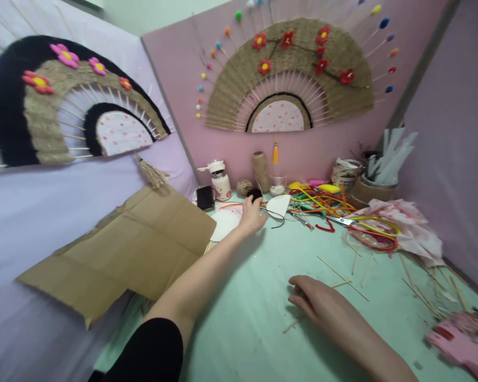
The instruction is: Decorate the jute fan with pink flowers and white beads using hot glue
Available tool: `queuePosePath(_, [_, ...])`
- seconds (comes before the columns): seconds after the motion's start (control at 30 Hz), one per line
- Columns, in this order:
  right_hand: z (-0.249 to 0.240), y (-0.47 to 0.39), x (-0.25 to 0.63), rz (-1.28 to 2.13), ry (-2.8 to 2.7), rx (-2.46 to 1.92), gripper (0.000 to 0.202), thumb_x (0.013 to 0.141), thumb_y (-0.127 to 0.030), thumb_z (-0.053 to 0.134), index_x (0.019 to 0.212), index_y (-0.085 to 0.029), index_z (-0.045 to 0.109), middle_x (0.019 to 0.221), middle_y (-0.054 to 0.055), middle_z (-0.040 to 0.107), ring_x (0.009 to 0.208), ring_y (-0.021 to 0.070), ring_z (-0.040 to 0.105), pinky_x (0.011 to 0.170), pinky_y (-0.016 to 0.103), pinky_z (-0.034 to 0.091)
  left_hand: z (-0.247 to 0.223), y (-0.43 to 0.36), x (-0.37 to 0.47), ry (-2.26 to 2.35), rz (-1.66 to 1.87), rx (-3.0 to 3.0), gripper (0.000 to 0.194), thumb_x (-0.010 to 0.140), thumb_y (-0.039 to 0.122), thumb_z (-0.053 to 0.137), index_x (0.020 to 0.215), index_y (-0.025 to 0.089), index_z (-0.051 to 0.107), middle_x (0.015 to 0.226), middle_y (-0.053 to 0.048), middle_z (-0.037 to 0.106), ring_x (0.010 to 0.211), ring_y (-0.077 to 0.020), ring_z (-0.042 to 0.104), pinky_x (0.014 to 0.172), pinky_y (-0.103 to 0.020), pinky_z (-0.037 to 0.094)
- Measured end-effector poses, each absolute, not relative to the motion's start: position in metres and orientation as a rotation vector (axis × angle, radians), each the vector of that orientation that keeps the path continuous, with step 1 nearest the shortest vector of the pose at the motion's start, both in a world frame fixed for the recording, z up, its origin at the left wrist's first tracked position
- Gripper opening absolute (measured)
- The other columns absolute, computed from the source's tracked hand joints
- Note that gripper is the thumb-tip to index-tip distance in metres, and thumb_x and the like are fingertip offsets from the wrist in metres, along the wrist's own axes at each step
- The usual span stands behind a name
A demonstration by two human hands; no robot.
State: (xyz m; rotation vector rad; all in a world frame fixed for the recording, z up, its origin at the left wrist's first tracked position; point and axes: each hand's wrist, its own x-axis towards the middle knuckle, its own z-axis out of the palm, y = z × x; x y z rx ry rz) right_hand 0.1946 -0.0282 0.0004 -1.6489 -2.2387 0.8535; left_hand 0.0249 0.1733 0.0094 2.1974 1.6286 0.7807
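My left hand (253,215) reaches far across the table, its fingers closed on a small ball of black yarn (255,194). A loose black strand (278,218) trails to the right of the hand. Beside it lie a white half-round piece (279,206) and, nearer the wrist, a white disc (224,225). My right hand (316,300) hovers low over the table with its fingers loosely bent and apart, holding nothing. Thin wooden sticks (342,278) lie close to that hand, partly hidden by it.
Brown cardboard (131,244) lies at left. Along the back stand a white bottle (221,183), a twine spool (259,172) and a glass cup (278,185). Red-handled scissors (372,237), colourful pipe cleaners (322,199) and a pink glue gun (458,345) occupy the right. Decorated fans (223,101) hang behind.
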Motion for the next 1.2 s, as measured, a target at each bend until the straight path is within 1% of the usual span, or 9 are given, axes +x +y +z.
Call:
queuePosePath(0.17, [-0.009,-0.023,0.197,0.861,-2.186,-1.610,0.030,0.092,-0.038,0.043,0.109,-0.019,0.059,0.104,0.013,0.071,0.093,0.0292,0.066,0.079,0.040,0.047,0.025,0.047,-0.007,1.470,0.908,2.185,0.044,0.082,0.029,0.059,0.125,0.024,0.054,0.149,-0.013,0.036,0.142,-0.0287,0.028,0.115,-0.051,0.027])
queuePosePath(0.33, [-0.014,-0.019,0.196,0.799,-2.149,-1.591,0.027,0.090,-0.040,0.045,0.100,-0.022,0.063,0.099,0.011,0.073,0.085,0.0270,0.066,0.073,0.037,0.046,0.009,-0.071,-0.070,1.819,1.587,1.827,0.018,0.087,0.027,0.052,0.104,0.027,0.055,0.130,-0.011,0.047,0.126,-0.0267,0.046,0.107,-0.048,0.038])
queuePosePath(0.47, [-0.019,-0.015,0.196,0.722,-2.142,-1.564,0.026,0.087,-0.040,0.049,0.096,-0.021,0.065,0.098,0.011,0.073,0.087,0.0274,0.065,0.076,0.037,0.045,-0.016,-0.106,-0.116,1.983,2.068,1.447,0.038,0.084,0.030,0.057,0.119,0.026,0.041,0.129,-0.011,0.043,0.127,-0.0245,0.045,0.106,-0.044,0.039])
queuePosePath(0.63, [-0.020,-0.011,0.193,0.752,-2.045,-1.578,0.023,0.083,-0.037,0.052,0.087,-0.021,0.067,0.092,0.010,0.073,0.085,0.0260,0.065,0.076,0.036,0.045,-0.021,-0.087,-0.142,1.862,1.964,1.134,0.058,0.083,0.029,0.056,0.132,0.023,0.026,0.141,-0.017,0.038,0.133,-0.0216,0.042,0.109,-0.039,0.039])
queuePosePath(0.73, [-0.019,-0.010,0.193,0.769,-1.956,-1.583,0.024,0.083,-0.037,0.052,0.085,-0.019,0.068,0.083,0.008,0.073,0.075,0.0223,0.065,0.071,0.033,0.046,-0.018,-0.071,-0.151,1.742,1.776,1.155,0.053,0.084,0.028,0.055,0.130,0.023,0.031,0.134,-0.016,0.051,0.126,-0.0196,0.052,0.104,-0.038,0.044])
queuePosePath(0.9, [-0.017,-0.008,0.195,0.701,-1.775,-1.595,0.031,0.093,-0.036,0.044,0.098,-0.015,0.065,0.087,0.007,0.072,0.075,0.0169,0.065,0.071,0.028,0.048,-0.021,-0.059,-0.168,1.833,1.541,1.206,0.026,0.080,0.042,0.058,0.088,0.017,0.056,0.088,-0.007,0.069,0.090,-0.0210,0.066,0.080,-0.034,0.052])
queuePosePath(1.03, [-0.018,-0.006,0.198,0.689,-1.719,-1.644,0.027,0.097,-0.037,0.050,0.102,-0.014,0.063,0.091,0.004,0.069,0.076,0.0148,0.065,0.072,0.032,0.053,-0.020,-0.063,-0.175,2.065,1.509,1.299,0.030,0.080,0.042,0.054,0.061,0.020,0.047,0.057,0.002,0.054,0.062,-0.0155,0.054,0.060,-0.027,0.043])
queuePosePath(1.13, [-0.020,-0.005,0.197,0.695,-1.725,-1.673,0.025,0.095,-0.037,0.057,0.107,-0.015,0.063,0.101,0.005,0.067,0.083,0.0162,0.065,0.075,0.036,0.055,-0.010,-0.071,-0.174,2.147,1.510,1.374,0.033,0.081,0.039,0.052,0.056,0.021,0.042,0.051,0.004,0.047,0.056,-0.0137,0.047,0.056,-0.026,0.037])
queuePosePath(1.2, [-0.020,-0.006,0.196,0.696,-1.737,-1.676,0.026,0.094,-0.035,0.057,0.110,-0.016,0.063,0.107,0.006,0.066,0.089,0.0177,0.065,0.078,0.038,0.055,-0.002,-0.078,-0.173,2.121,1.534,1.386,0.031,0.082,0.039,0.052,0.058,0.021,0.044,0.054,0.004,0.051,0.058,-0.0143,0.049,0.058,-0.026,0.038])
